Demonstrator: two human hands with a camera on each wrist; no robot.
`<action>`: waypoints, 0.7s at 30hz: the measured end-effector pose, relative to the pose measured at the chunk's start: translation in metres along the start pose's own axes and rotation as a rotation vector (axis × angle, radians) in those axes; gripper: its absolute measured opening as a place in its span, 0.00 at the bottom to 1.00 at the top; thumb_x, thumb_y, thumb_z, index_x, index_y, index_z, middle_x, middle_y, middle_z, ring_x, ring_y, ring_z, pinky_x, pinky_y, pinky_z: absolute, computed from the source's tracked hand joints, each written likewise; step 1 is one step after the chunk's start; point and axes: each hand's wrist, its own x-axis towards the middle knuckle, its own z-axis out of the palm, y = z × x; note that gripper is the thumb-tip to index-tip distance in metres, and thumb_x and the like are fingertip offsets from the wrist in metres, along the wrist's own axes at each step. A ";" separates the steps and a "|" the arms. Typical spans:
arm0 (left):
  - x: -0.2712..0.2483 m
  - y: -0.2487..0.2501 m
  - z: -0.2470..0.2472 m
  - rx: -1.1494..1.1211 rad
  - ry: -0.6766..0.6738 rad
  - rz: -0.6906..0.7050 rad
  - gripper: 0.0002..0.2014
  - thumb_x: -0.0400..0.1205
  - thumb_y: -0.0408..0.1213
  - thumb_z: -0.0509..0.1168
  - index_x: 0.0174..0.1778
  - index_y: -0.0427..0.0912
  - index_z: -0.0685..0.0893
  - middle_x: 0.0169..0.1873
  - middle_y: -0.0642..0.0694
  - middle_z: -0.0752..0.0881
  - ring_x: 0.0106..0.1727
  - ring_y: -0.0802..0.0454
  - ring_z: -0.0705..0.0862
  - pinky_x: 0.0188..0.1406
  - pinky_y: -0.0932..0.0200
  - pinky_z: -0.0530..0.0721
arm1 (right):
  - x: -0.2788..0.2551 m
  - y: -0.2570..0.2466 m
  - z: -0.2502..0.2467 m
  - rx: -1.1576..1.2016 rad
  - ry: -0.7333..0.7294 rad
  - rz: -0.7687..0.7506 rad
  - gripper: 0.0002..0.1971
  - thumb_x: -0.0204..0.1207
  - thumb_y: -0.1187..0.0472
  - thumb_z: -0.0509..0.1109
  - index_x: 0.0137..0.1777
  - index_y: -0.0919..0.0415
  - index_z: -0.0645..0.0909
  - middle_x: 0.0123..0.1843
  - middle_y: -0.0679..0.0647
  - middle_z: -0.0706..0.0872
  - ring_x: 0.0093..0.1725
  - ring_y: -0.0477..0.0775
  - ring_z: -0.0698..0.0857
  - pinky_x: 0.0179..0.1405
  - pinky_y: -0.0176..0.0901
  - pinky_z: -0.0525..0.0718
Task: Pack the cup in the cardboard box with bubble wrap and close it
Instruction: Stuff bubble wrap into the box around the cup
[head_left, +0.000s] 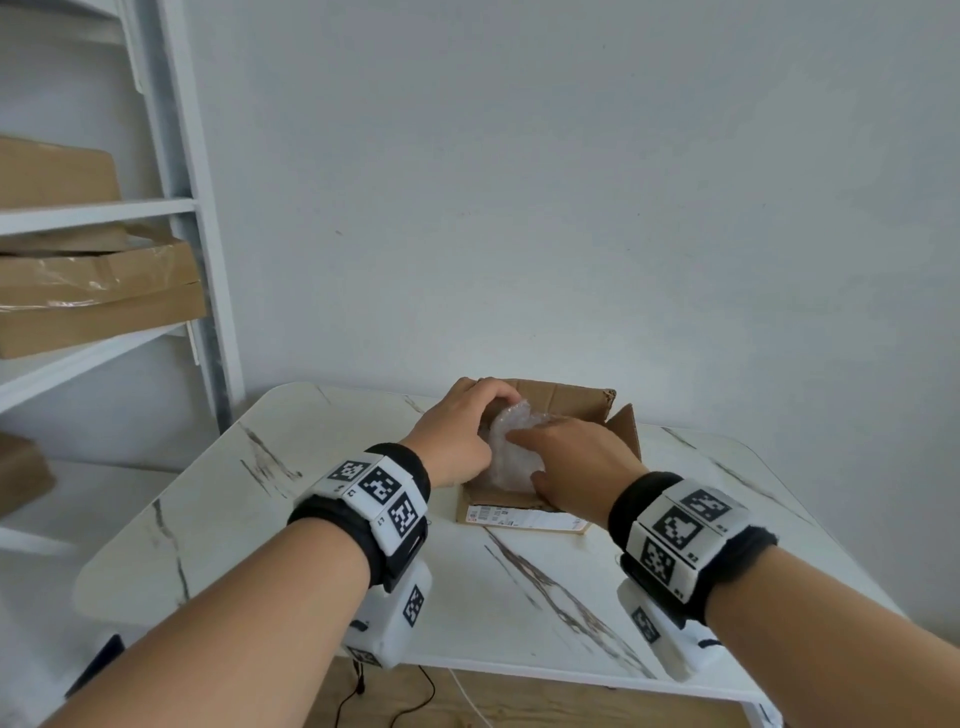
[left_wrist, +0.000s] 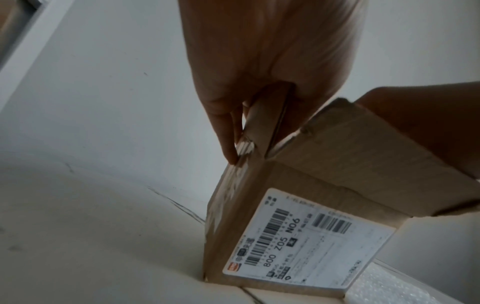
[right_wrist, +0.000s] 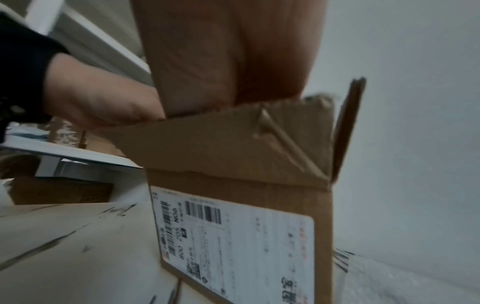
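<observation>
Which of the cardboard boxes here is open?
The small cardboard box on the table, holding bubble wrap between both hands, flaps raised. The shelf boxes at left lie flat and closed.

The small brown cardboard box (head_left: 566, 400) looks matt, with a smooth white paper label (left_wrist: 309, 244). The clear bubble wrap (head_left: 511, 452) is glossy plastic. The white marble-pattern table (head_left: 332, 493) looks smooth.

Both hands reach forward, left hand (head_left: 457, 431) curled, right hand (head_left: 576, 462) with forefinger extended.
</observation>
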 end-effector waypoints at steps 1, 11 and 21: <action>0.000 0.000 0.000 0.001 0.001 0.001 0.36 0.71 0.16 0.56 0.69 0.57 0.73 0.69 0.52 0.70 0.68 0.52 0.74 0.61 0.59 0.79 | 0.001 0.000 0.001 -0.019 -0.036 -0.010 0.26 0.78 0.61 0.65 0.76 0.47 0.70 0.68 0.54 0.83 0.65 0.57 0.82 0.59 0.47 0.82; -0.001 0.000 -0.005 -0.007 -0.040 0.004 0.38 0.71 0.15 0.58 0.70 0.58 0.73 0.69 0.52 0.71 0.60 0.57 0.71 0.42 0.68 0.75 | 0.016 -0.002 0.010 0.021 -0.274 0.033 0.35 0.79 0.66 0.63 0.83 0.45 0.55 0.80 0.56 0.69 0.78 0.62 0.70 0.72 0.55 0.75; -0.002 0.004 -0.004 0.051 -0.025 0.005 0.37 0.72 0.16 0.58 0.72 0.57 0.72 0.69 0.50 0.71 0.55 0.53 0.75 0.41 0.67 0.75 | 0.015 -0.005 0.001 -0.149 -0.094 0.142 0.14 0.79 0.62 0.60 0.62 0.58 0.80 0.57 0.56 0.87 0.68 0.59 0.76 0.54 0.46 0.79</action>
